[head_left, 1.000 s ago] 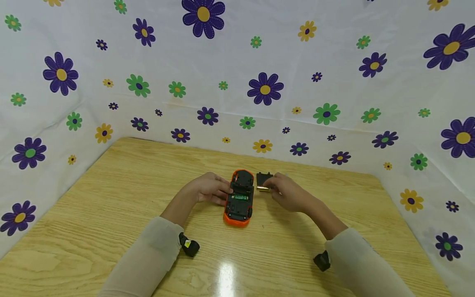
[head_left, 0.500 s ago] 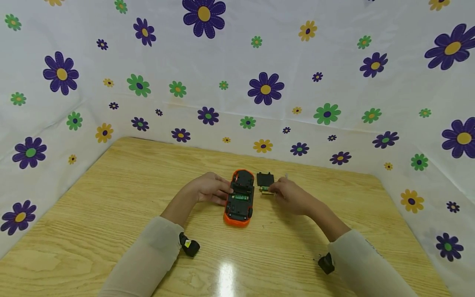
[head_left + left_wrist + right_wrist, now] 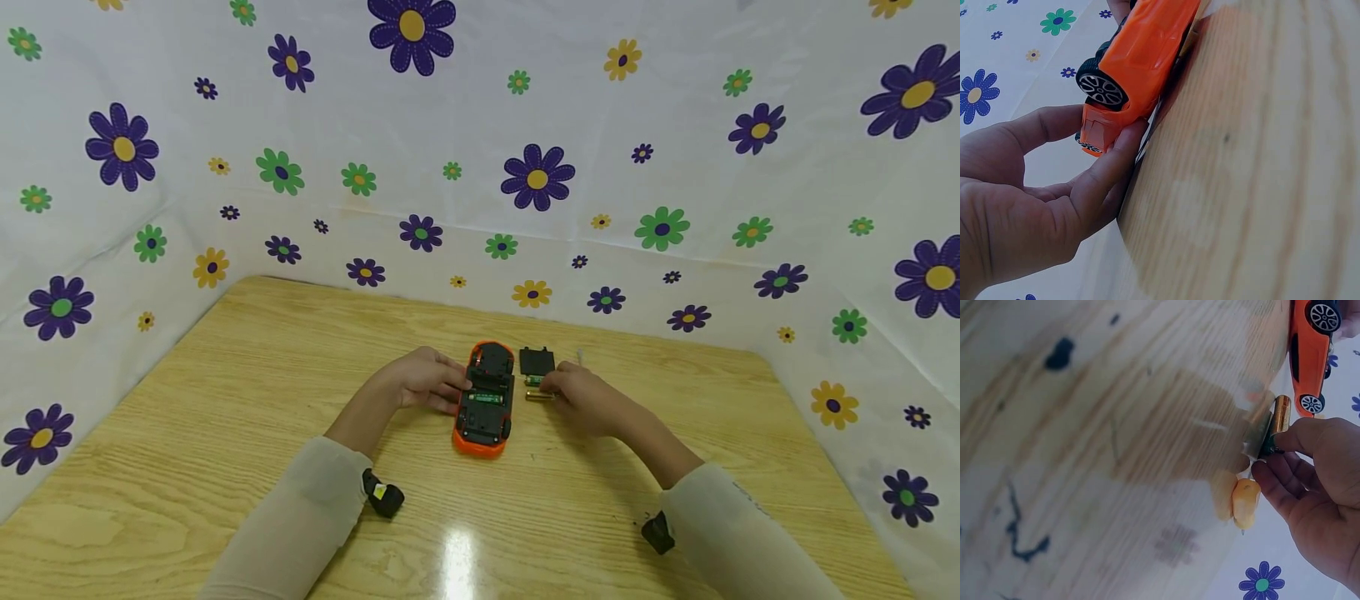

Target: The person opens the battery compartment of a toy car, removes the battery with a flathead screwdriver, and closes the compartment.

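Observation:
An orange toy car (image 3: 480, 448) lies wheels up on the wooden table, its black underside showing. One green battery (image 3: 486, 398) sits in its uncovered battery compartment. My left hand (image 3: 429, 382) holds the car's left side between thumb and fingers; the left wrist view shows them around one end (image 3: 1100, 125). Right of the car, my right hand (image 3: 588, 400) pinches a gold-ended battery (image 3: 539, 395) low at the tabletop, with its dark green end (image 3: 1269, 445) at the thumb. Beside it is another green battery (image 3: 533, 381), partly behind the fingertips.
A black battery cover (image 3: 537, 361) lies just beyond the batteries. A small tool with a yellow-orange handle (image 3: 1246, 503) lies near my right fingers. White flowered cloth (image 3: 450, 200) stands behind and along both sides of the wooden table (image 3: 300, 350).
My right hand has shifted slightly toward me with the gold-ended battery, and the green battery beside it has come into view. My left hand and the car have stayed in place.

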The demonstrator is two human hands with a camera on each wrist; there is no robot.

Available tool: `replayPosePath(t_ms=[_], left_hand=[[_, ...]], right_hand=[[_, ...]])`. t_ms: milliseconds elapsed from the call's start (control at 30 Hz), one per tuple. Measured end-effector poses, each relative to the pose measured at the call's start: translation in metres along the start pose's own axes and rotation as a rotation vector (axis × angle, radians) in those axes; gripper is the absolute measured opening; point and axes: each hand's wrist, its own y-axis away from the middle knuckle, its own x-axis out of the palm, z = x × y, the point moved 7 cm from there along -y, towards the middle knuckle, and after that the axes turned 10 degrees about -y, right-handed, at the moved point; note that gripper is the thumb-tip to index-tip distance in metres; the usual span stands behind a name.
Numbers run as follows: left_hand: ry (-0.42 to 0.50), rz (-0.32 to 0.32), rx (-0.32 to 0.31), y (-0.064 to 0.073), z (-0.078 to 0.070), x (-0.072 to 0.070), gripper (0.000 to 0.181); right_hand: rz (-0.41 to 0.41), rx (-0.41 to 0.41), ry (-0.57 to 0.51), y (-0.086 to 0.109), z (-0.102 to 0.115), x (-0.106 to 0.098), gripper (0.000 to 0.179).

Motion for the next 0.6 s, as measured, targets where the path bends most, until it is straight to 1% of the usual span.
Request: replayPosePath(t_ms=[233,467,600], left_hand=[[-0.006,0.004,0.007,-0.001,0.0,0.0,0.045],[-0.008,0.002,0.008,-0.001,0.001,0.0,0.044],[-0.007,0.001,0.007,-0.001,0.001,0.0,0.044]], right_hand=[[-0.012,-0.026,0.012,0.0,0.005,0.0,0.02],[-0.02,-0.035,0.036,0.0,0.007,0.0,0.021],[-0.054,-0.084,0.082,0.0,0.013,-0.003,0.018]])
